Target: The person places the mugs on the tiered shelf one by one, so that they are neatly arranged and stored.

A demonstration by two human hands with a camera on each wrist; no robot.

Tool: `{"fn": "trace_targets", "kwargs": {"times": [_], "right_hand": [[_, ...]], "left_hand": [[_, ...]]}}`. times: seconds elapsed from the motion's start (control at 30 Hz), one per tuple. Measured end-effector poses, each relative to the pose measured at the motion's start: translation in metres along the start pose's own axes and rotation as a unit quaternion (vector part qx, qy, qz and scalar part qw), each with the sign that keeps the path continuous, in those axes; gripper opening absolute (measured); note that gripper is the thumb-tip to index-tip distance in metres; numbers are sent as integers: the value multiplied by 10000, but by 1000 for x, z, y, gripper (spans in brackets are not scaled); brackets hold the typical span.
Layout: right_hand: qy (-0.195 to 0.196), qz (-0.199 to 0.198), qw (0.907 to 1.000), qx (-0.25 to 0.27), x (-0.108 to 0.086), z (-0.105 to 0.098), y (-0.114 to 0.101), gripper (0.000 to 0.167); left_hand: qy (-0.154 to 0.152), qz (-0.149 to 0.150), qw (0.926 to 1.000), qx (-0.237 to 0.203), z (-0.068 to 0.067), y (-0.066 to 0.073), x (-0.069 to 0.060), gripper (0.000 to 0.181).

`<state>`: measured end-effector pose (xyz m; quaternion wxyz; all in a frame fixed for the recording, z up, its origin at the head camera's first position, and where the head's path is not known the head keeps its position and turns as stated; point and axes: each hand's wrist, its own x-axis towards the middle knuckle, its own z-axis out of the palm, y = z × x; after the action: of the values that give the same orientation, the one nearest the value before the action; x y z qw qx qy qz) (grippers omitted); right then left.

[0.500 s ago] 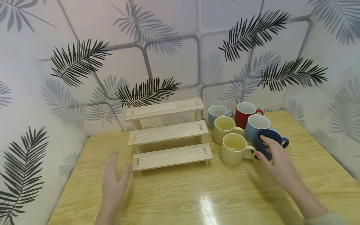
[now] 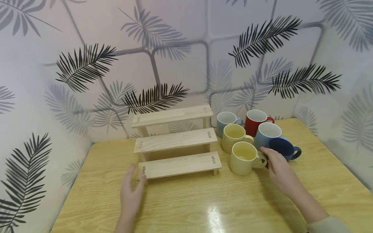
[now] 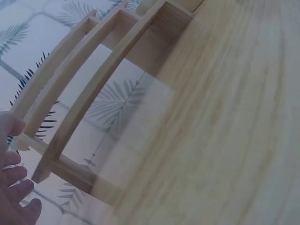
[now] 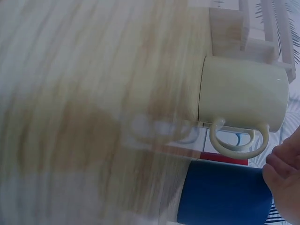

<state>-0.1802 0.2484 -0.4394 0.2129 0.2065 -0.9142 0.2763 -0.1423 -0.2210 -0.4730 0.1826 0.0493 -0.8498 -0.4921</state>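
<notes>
The left hand [image 2: 131, 195] is beside the left end of a three-tier wooden shelf [image 2: 179, 165], fingers loose and thumb spread, holding nothing. Its thumb overlaps the lowest tier's corner in the head view; contact is unclear. In the left wrist view the fingers [image 3: 18, 176] are slightly bent. At the right, the right hand [image 2: 282, 174] is at the near left side of a dark blue mug [image 2: 283, 147]. Its fingertips lie close to the mug's rim in the right wrist view, with no clear grip. A pale yellow mug [image 2: 242, 160] stands just left of this hand.
Behind these stand another yellow mug [image 2: 231, 142], a light blue mug [image 2: 225, 121], a red mug [image 2: 252, 124] and a larger pale blue mug [image 2: 263, 137], all upright and close together. A leaf-patterned wall [image 2: 180, 71] rises behind the wooden table [image 2: 180, 207].
The left hand has moved right, toward the shelf's left end. The right hand has shifted down and slightly left, off the top of the dark blue mug. The view has tilted slightly.
</notes>
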Motion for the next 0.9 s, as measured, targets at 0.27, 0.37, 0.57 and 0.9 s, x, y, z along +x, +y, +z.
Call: {"fn": "trace_targets", "kwargs": {"times": [0.27, 0.37, 0.57, 0.9], "right_hand": [[35, -213, 9992, -324, 1, 10, 2, 38], [42, -242, 9990, -383, 2, 12, 2, 39], [228, -436, 9980, -387, 4, 17, 5, 35], [231, 84, 9995, -190, 8, 18, 5, 20]], "left_hand": [[-263, -72, 9995, -176, 11, -16, -1, 63], [-311, -45, 9993, -195, 12, -18, -1, 63], [-370, -26, 9993, 71, 13, -19, 0, 65], [-509, 85, 9973, 513, 15, -27, 1, 69]]}}
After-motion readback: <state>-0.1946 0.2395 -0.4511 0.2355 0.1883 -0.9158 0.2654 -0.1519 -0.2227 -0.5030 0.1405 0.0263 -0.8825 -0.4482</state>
